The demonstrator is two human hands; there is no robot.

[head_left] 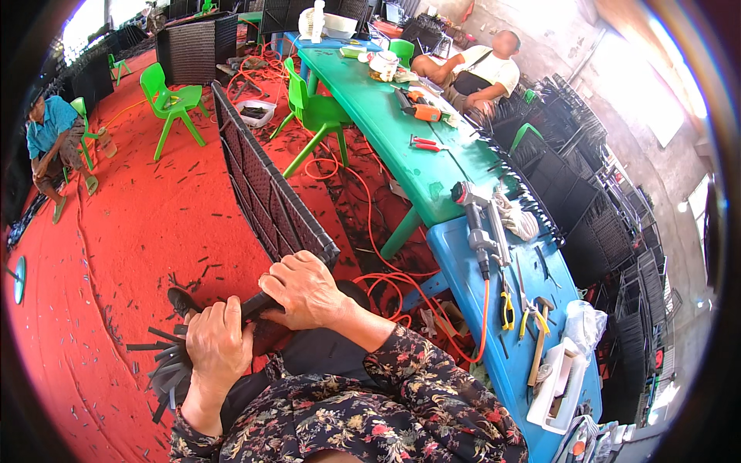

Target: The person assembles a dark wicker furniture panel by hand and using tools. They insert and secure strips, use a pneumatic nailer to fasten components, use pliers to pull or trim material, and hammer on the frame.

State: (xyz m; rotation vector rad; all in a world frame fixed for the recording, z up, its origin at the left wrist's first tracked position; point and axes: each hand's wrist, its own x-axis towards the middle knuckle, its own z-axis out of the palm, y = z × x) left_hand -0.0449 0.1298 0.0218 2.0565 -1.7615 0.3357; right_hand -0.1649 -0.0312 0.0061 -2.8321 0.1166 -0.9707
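A black woven wicker panel (272,189) on a ribbed frame stands tilted, reaching from my lap toward the far side. My right hand (302,292) is closed over its near end, the thumb tucked beneath. Lower and to the left, my left hand (219,341) wraps its fingers around the dark near edge. Loose black strips (168,372) fan out beside my left hand and wrist. Whether that hand also grips them or they are attached to the panel, I cannot tell. The panel's lowest part is hidden by my hands and lap.
To my right, a blue table (455,258) bears an air tool (480,231), pliers (506,310), a hammer (538,347) and a white tray (557,386). A green table (386,131) adjoins it. Orange hose (369,208) and black scraps lie on red carpet. Green chairs (316,108) and two seated people are farther off.
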